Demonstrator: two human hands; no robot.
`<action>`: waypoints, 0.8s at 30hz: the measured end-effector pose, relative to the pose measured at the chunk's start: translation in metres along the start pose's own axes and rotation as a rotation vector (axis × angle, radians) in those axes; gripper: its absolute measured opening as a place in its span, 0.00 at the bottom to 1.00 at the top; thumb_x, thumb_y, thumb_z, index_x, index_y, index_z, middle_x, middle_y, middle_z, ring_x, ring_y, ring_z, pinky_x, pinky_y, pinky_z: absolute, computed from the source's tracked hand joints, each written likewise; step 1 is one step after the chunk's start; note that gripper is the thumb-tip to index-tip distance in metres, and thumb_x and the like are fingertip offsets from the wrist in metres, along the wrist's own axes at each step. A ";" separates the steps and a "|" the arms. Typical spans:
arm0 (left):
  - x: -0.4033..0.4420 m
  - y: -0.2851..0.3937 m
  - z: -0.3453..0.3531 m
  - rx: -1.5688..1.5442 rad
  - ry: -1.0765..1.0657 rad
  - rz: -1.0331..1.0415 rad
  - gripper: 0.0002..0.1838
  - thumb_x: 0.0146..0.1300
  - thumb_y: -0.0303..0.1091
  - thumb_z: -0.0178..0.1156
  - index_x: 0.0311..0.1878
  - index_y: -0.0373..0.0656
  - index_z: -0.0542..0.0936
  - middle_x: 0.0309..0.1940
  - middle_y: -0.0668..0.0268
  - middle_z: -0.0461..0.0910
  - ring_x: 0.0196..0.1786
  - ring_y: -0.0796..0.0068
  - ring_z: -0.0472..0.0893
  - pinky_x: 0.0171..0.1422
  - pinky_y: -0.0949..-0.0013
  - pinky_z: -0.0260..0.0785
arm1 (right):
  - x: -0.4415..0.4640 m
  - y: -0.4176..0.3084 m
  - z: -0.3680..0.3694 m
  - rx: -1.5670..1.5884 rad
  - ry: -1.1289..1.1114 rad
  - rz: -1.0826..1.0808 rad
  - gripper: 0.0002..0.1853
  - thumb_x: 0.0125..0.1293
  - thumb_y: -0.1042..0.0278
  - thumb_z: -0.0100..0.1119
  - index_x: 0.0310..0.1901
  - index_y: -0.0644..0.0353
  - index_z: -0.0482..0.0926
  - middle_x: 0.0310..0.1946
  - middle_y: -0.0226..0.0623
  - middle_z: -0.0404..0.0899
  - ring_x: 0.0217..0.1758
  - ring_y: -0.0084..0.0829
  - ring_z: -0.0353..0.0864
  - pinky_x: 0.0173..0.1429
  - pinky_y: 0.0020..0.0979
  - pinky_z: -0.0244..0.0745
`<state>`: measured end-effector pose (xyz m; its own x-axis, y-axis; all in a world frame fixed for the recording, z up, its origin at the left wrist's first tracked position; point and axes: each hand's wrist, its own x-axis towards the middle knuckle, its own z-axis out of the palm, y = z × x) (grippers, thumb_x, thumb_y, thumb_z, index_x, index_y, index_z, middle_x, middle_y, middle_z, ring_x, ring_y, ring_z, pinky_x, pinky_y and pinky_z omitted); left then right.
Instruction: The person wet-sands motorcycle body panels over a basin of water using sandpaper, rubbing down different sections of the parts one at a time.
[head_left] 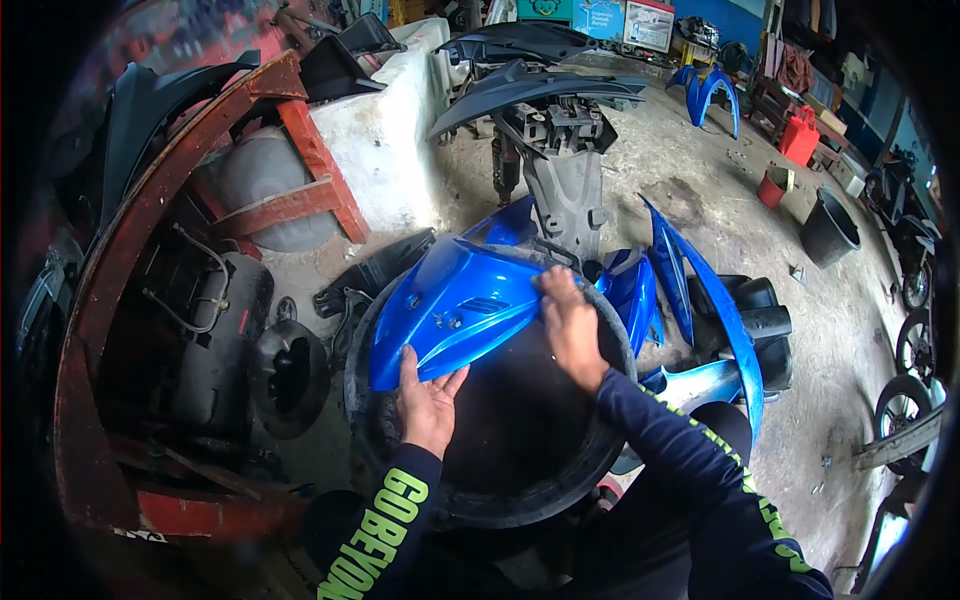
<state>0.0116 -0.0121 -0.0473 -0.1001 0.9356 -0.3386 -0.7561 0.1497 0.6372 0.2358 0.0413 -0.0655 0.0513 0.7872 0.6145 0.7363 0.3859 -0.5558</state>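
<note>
A glossy blue motorcycle body panel (pixel 465 300) is tilted over a large black tub (pixel 500 505), its surface showing small holes and a slotted vent. My left hand (pixel 428 405) grips the panel's lower left edge, thumb on top and fingers beneath. At the panel's right end, my right hand (pixel 572 330) presses against the blue surface. Its fingers are curled together and slightly blurred; whatever may be in them is hidden. Dark water or shadow fills the tub below, and I cannot tell which.
More blue panels (pixel 715 310) lie right of the tub. Beyond it stands a partly stripped motorcycle rear (pixel 565 170). A red frame (pixel 90 330) with a dark tank (pixel 235 340) is at left. Black bucket (pixel 830 228), red jerrycan (pixel 799 136) and blue fender (pixel 712 95) sit farther right.
</note>
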 end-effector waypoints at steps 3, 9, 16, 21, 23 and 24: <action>0.000 -0.009 0.000 -0.009 -0.008 -0.020 0.31 0.70 0.55 0.59 0.65 0.40 0.71 0.59 0.58 0.79 0.56 0.62 0.83 0.62 0.58 0.79 | -0.006 -0.004 0.000 -0.036 -0.033 0.032 0.20 0.69 0.75 0.52 0.61 0.67 0.76 0.66 0.58 0.70 0.75 0.54 0.63 0.78 0.45 0.58; 0.002 -0.037 0.003 -0.029 -0.088 -0.129 0.34 0.70 0.56 0.59 0.68 0.40 0.68 0.62 0.57 0.76 0.63 0.59 0.78 0.69 0.55 0.73 | -0.016 0.028 0.006 -0.138 0.052 0.123 0.19 0.70 0.73 0.51 0.61 0.69 0.75 0.65 0.60 0.71 0.72 0.55 0.67 0.75 0.48 0.61; 0.003 -0.036 0.003 -0.026 -0.098 -0.142 0.36 0.69 0.54 0.62 0.69 0.37 0.65 0.64 0.54 0.73 0.63 0.56 0.78 0.69 0.51 0.73 | -0.018 0.024 0.004 -0.086 0.002 -0.035 0.21 0.69 0.74 0.54 0.62 0.68 0.75 0.66 0.59 0.70 0.73 0.56 0.65 0.77 0.48 0.59; 0.004 -0.035 0.003 -0.006 -0.100 -0.131 0.37 0.67 0.53 0.64 0.69 0.37 0.65 0.63 0.54 0.74 0.62 0.54 0.79 0.70 0.50 0.72 | -0.042 -0.029 0.000 -0.045 -0.139 -0.070 0.19 0.69 0.74 0.53 0.61 0.67 0.76 0.64 0.60 0.72 0.74 0.56 0.64 0.76 0.47 0.60; 0.000 -0.034 0.003 -0.011 -0.089 -0.139 0.38 0.67 0.53 0.64 0.69 0.36 0.65 0.63 0.54 0.74 0.62 0.54 0.79 0.70 0.50 0.72 | -0.037 -0.012 0.001 -0.047 -0.193 -0.076 0.20 0.69 0.73 0.53 0.62 0.66 0.75 0.66 0.58 0.71 0.75 0.55 0.63 0.76 0.49 0.58; -0.002 -0.033 0.004 -0.009 -0.089 -0.141 0.38 0.67 0.53 0.64 0.69 0.36 0.65 0.63 0.54 0.74 0.62 0.54 0.79 0.70 0.50 0.72 | -0.024 0.016 0.005 -0.095 -0.099 0.028 0.21 0.69 0.72 0.54 0.63 0.66 0.74 0.67 0.57 0.70 0.75 0.54 0.63 0.76 0.50 0.58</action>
<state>0.0394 -0.0178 -0.0647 0.0649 0.9300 -0.3617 -0.7647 0.2793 0.5808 0.2431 0.0312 -0.0924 0.0095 0.8427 0.5383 0.7962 0.3193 -0.5140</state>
